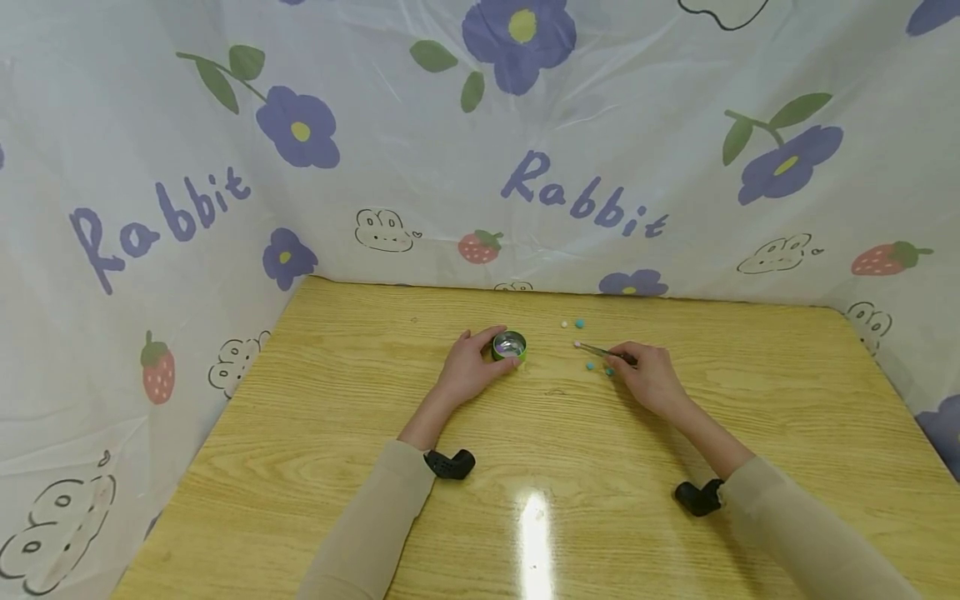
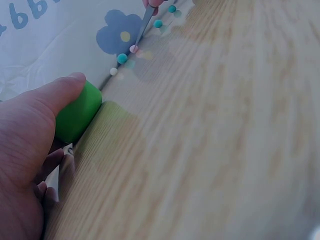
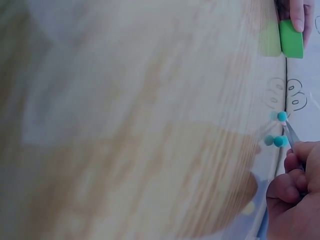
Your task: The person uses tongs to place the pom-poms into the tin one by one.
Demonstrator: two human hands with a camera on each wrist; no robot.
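My left hand (image 1: 467, 367) grips a small round green tin (image 1: 498, 353) by its sides, thumb at the near side and fingers at the far side. The tin stands open-topped on the table, with a shiny silver inside. In my right hand (image 1: 654, 377) is a pair of metal tweezers (image 1: 596, 350), pinched between thumb and fingers and pointing left. At their tips sits a pink bead (image 2: 133, 49). Behind it lie a white bead (image 1: 564, 324) and a blue bead (image 1: 580, 323). Nearer me, below the tweezers, are two more blue beads (image 1: 589, 366), one close to my right fingertips.
The wood-grain table (image 1: 585, 442) reaches back to a white printed cloth (image 1: 420, 167) hanging behind and at both sides. A black device (image 1: 452, 464) is worn at the left wrist, another black device (image 1: 699, 497) at the right. Light glares off the near tabletop.
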